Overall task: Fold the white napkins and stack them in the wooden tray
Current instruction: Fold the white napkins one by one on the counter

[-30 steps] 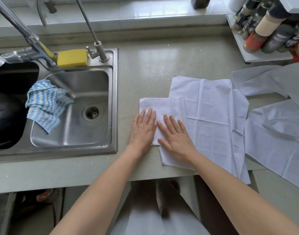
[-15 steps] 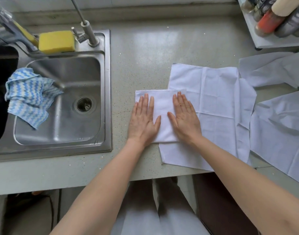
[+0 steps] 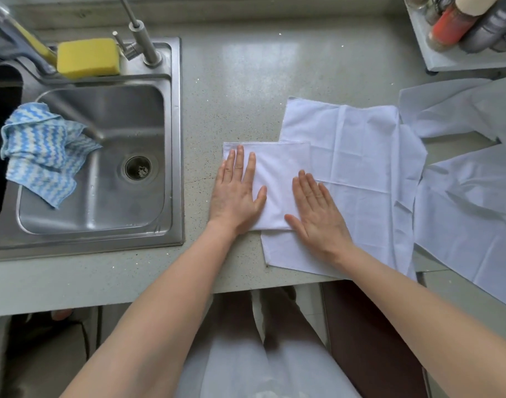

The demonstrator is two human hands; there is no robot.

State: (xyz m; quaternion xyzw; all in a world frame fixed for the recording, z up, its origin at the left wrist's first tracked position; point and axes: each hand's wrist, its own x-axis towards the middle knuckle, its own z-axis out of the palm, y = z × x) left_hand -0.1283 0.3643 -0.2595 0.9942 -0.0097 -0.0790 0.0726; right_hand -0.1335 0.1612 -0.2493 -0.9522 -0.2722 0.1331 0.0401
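Observation:
A small folded white napkin (image 3: 277,173) lies on the grey counter, its right part overlapping a larger unfolded white napkin (image 3: 361,168). My left hand (image 3: 236,193) presses flat on the folded napkin's left edge, fingers straight. My right hand (image 3: 318,214) lies flat on its right edge and on the unfolded napkin beneath. More loose white napkins (image 3: 470,202) spread out at the right, one hanging over the counter's front edge. No wooden tray is in view.
A steel sink (image 3: 102,173) sits at the left with a blue-and-white cloth (image 3: 42,156) draped on its divider and a yellow sponge (image 3: 88,60) behind. A white rack of spice bottles (image 3: 461,27) stands at the back right. The counter's front edge (image 3: 131,282) runs below my hands.
My hands have slid apart across the folded napkin, left hand to its left edge, right hand to its right edge. The camera has tilted further down.

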